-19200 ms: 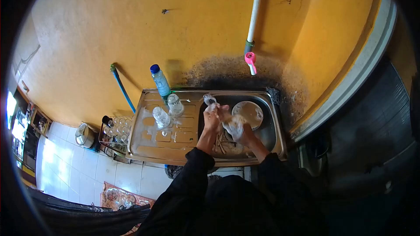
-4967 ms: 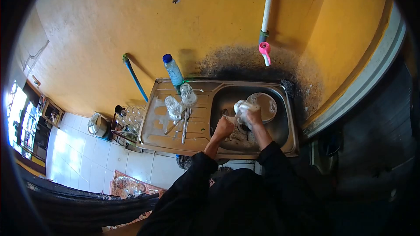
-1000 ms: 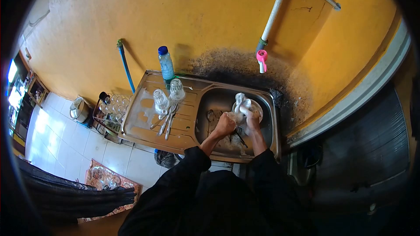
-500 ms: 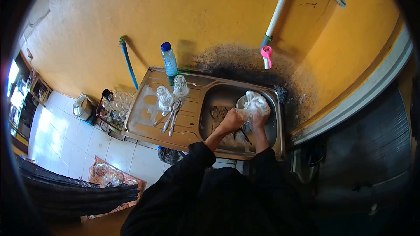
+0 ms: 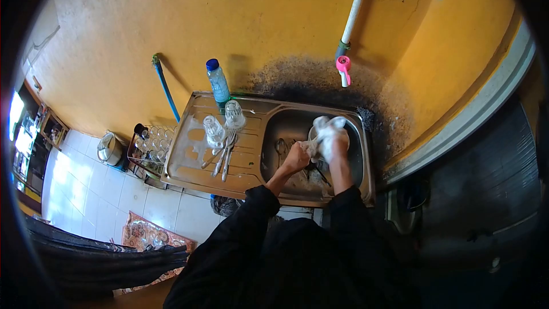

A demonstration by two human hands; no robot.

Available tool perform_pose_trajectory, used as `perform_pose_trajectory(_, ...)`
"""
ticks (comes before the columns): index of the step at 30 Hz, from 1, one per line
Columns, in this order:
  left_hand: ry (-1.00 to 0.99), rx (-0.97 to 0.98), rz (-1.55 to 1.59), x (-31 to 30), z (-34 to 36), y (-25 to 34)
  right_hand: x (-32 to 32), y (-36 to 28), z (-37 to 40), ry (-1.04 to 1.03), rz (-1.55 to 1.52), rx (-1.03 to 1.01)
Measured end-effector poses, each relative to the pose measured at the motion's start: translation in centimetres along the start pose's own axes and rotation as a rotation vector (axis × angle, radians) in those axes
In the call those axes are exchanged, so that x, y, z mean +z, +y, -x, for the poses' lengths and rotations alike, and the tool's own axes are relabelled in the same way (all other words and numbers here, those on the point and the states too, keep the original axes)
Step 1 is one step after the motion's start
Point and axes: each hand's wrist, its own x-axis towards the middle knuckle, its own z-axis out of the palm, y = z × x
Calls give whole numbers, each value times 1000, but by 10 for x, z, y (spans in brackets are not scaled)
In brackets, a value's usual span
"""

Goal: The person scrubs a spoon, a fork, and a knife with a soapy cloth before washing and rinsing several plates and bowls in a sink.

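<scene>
Over the sink basin [image 5: 354, 177], my right hand [image 5: 338, 147] is closed on a white, foam-covered cloth-like bundle [image 5: 327, 129]. My left hand [image 5: 296, 159], a fist, is just left of it; a whitish, sudsy piece shows at its fingers, but I cannot make out what it grips. Partly hidden behind the bundle is the pale rim of a round bowl [image 5: 313, 134]. Beneath my hands in the basin lie a spoon [image 5: 280, 146] and other dark utensils among suds.
On the drainboard [image 5: 183, 166] stand two upturned glasses [image 5: 214, 131], soapy forks and spoons [image 5: 226, 157], and a blue-capped bottle [image 5: 218, 83]. A pink-handled tap [image 5: 343, 66] hangs above the basin. A dark scouring pad [image 5: 366, 117] sits at the right corner. A glass rack [image 5: 151, 147] stands left.
The white bundle and my right hand have shifted slightly up in the basin. My left hand has moved a little left and down, farther from the right. The view has tilted slightly.
</scene>
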Motion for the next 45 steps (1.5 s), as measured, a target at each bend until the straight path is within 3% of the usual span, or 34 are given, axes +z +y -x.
perform_pose_trajectory(1, 5, 1, -1, 1, 0, -3, 4, -5, -9, 87, -272, 66)
perform_pose_trajectory(2, 13, 130, -418, 2, -1, -6, -17, 3, -27, 165, -157, 210)
perform_pose_trajectory(3, 11, 254, -834, 1, 1, -10, -20, 13, -27, 165, -163, 213)
perform_pose_trajectory(5, 57, 333, -985, 1, 2, 2, -28, 28, -17, -157, 194, -45)
perform_pose_trajectory(6, 141, 246, -650, 2, 2, 9, -25, 37, -8, -207, 266, -44)
perform_pose_trajectory(7, 223, 157, -315, 0, 2, 16, -20, 28, 8, 20, 430, 78)
perform_pose_trajectory(9, 202, 76, -256, -10, 5, 30, -38, 39, -4, -60, 578, -47)
perform_pose_trajectory(10, 223, -137, -252, -17, 1, 37, -41, 38, -4, -58, 574, -48)
perform_pose_trajectory(11, 239, -345, -245, -23, -4, 44, -45, 35, -4, -243, 1012, -364)
perform_pose_trajectory(12, 200, -311, -209, -35, -4, 52, -50, 32, -3, -427, 1445, -688)
perform_pose_trajectory(13, 152, -176, -135, -40, -15, 31, -52, 40, -2, -397, 1369, -632)
perform_pose_trajectory(15, -20, -167, 287, -35, -19, 22, -51, 54, 6, -411, 893, -509)
perform_pose_trajectory(17, 7, -28, -1, -25, -23, 18, -43, 59, 11, -447, 771, -510)
perform_pose_trajectory(18, 123, 311, -128, -19, -27, 3, -39, 53, 21, -427, 854, -455)
perform_pose_trajectory(19, 120, 315, -125, -19, -28, 5, -41, 49, 30, -402, 938, -398)
perform_pose_trajectory(20, 224, 94, 337, -20, -31, 6, -56, 62, 29, -460, 911, -318)
perform_pose_trajectory(21, 320, -146, 795, -21, -32, 10, -67, 62, 32, -529, 1136, -400)
perform_pose_trajectory(22, 489, -315, 852, -27, -34, 50, -64, 52, 44, -536, 1173, -713)
perform_pose_trajectory(23, 402, -212, 784, -45, -39, 36, -60, 41, 52, -539, 1193, -1030)
perform_pose_trajectory(24, 389, -45, 460, -56, -47, 14, -59, 37, 53, -542, 1196, -1029)
perform_pose_trajectory(26, 377, 364, -171, -60, -53, 1, -58, 32, 47, -276, 937, -227)
perform_pose_trajectory(27, 373, 362, -171, -53, -45, -5, -57, 29, 42, -273, 935, -225)
perform_pose_trajectory(29, 341, 365, -696, -31, -22, -21, -50, 22, 22, -274, 1400, -1035)
perform_pose_trajectory(31, 170, -236, -408, -18, -11, 15, -26, 2, 21, -328, 1429, -964)
perform_pose_trajectory(33, 135, -220, -439, -11, -3, 26, -24, -5, 7, -397, 1624, -866)
perform_pose_trajectory(36, 187, -170, -387, -16, 1, 55, -12, -21, 6, -413, 1581, -814)
perform_pose_trajectory(38, 151, -159, -409, -21, 1, 45, -10, -13, 16, -576, 1477, -991)
perform_pose_trajectory(41, 109, -169, -403, -26, 5, 46, -30, -1, -13, -564, 1578, -940)
perform_pose_trajectory(42, 103, -194, -378, -28, 8, 48, -19, -16, -9, -458, 1847, -1068)
perform_pose_trajectory(43, 102, -189, -387, -30, 7, 47, -14, -26, -6, -384, 1580, -1041)
perform_pose_trajectory(45, 76, -134, -367, -29, 6, 43, -10, -33, -7, -77, 1985, -1000)
